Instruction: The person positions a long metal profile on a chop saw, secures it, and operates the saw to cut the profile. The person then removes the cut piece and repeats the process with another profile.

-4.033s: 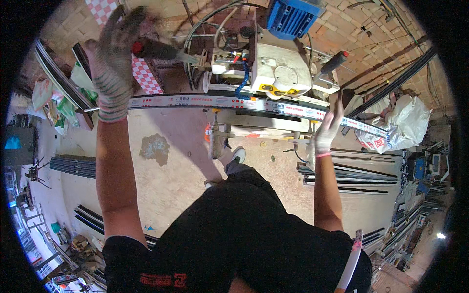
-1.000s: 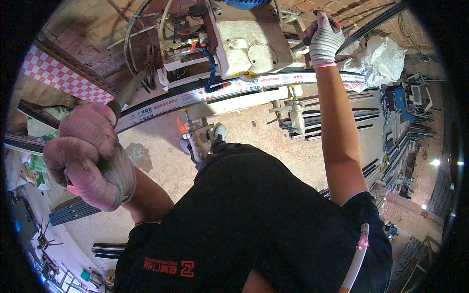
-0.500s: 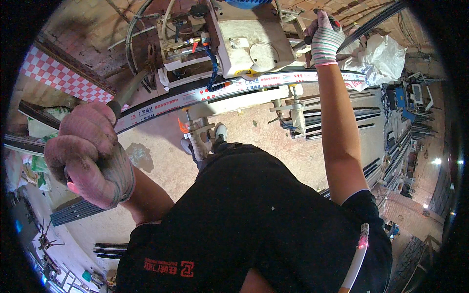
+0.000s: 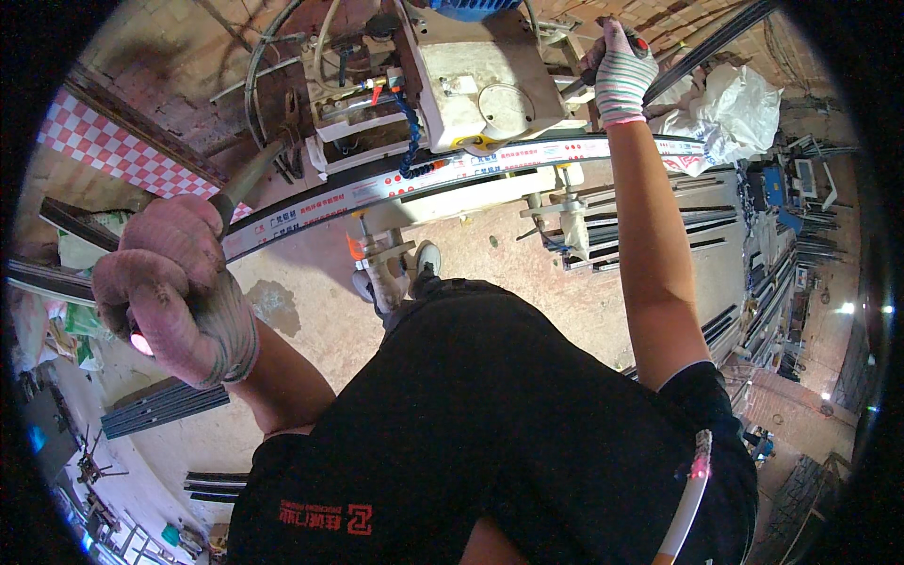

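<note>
Both hands have moved since four seconds ago: the left hand [image 4: 179,292], then spread loose above its lever, is now clenched around the grip of the left lever [image 4: 252,179], and the right hand [image 4: 623,80], then by the strip's right part, is now up on the right lever [image 4: 573,89]. Over the last half second they have hardly shifted.

The left fingers are wrapped fully round, with a pinkish-red tip of the grip showing below them. The right fingers are also curled round a dark grip, its red end showing just beside the knuckles.

The strip [image 4: 330,202], white film with red and blue print on it, lies along the front edge of the machine [image 4: 480,89], from beside the left hand, past the front corners, to near a white sack [image 4: 730,113]. Whether the left hand touches it I cannot tell. A blue coiled hose [image 4: 411,132] hangs down to the strip. At the machine's back edge sits a blue motor [image 4: 466,8].

On the floor [image 4: 325,273], dark profiles [image 4: 678,221] lie to the right, and a checkered panel [image 4: 132,146] stands at the upper left.
</note>
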`<state>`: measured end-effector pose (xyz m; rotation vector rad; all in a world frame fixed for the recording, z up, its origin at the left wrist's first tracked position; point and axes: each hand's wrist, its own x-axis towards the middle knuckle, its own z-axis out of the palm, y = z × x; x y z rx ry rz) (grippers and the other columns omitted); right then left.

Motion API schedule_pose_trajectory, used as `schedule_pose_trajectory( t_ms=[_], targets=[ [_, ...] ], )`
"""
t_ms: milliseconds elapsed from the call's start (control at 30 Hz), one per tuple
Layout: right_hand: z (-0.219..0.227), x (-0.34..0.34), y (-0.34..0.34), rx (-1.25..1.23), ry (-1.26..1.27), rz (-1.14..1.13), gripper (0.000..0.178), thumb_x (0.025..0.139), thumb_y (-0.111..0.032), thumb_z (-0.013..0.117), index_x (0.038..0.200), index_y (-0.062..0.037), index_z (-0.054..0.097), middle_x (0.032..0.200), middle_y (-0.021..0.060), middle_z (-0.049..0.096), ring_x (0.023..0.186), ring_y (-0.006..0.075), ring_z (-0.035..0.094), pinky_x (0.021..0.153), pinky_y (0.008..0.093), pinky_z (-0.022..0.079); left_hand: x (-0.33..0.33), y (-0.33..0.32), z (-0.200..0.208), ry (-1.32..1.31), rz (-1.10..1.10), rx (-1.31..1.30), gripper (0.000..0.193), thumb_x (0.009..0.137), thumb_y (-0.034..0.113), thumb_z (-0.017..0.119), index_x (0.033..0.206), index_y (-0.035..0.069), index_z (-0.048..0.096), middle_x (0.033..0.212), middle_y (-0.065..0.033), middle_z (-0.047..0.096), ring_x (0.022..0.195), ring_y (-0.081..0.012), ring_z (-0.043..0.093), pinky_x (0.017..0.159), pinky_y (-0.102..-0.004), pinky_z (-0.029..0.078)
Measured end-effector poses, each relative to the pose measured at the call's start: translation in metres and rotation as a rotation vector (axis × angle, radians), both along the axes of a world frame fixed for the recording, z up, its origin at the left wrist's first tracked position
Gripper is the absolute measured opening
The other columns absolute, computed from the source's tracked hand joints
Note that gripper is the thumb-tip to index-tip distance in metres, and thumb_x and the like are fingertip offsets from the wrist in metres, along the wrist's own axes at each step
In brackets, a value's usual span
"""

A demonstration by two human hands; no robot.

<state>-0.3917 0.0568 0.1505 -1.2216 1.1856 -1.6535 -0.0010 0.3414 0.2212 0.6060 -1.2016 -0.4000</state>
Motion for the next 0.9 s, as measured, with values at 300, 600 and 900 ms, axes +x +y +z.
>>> schedule_pose_trajectory(
  t_ms=[300, 600, 900],
  targets=[
    [0.002, -0.003, 0.003, -0.033, 0.083, -0.054, 0.022, 0.098, -0.022, 0.066, 0.088, -0.002, 0.068, 0.056, 0.0033, 0.05, 0.045, 0.0154, 0.049, 0.045, 0.0327, 0.045, 0.004, 0.001, -0.005, 0.0, 0.033, 0.004, 0.024, 0.095, 0.019, 0.05, 0.074, 0.009, 0.045, 0.061, -0.005, 0.044, 0.055, -0.0169, 0.04, 0.056, -0.0366, 0.036],
    [0.003, -0.009, 0.006, -0.005, 0.037, -0.012, 0.025, 0.098, -0.023, 0.067, 0.081, -0.0054, 0.064, 0.055, 0.0023, 0.046, 0.046, 0.0162, 0.048, 0.048, 0.0351, 0.045, 0.006, -0.001, -0.003, -0.031, 0.119, 0.02, 0.02, 0.09, 0.019, 0.048, 0.073, 0.009, 0.042, 0.06, -0.0053, 0.043, 0.054, -0.0179, 0.04, 0.057, -0.0388, 0.039],
    [0.004, -0.011, 0.009, -0.046, 0.05, -0.038, 0.031, 0.097, -0.02, 0.067, 0.071, -0.0049, 0.061, 0.054, 0.0065, 0.054, 0.046, 0.019, 0.053, 0.047, 0.0349, 0.046, 0.004, -0.004, -0.002, -0.019, 0.112, 0.012, 0.023, 0.091, 0.021, 0.047, 0.072, 0.009, 0.04, 0.06, -0.0051, 0.041, 0.055, -0.0175, 0.039, 0.058, -0.0391, 0.039]
  ],
)
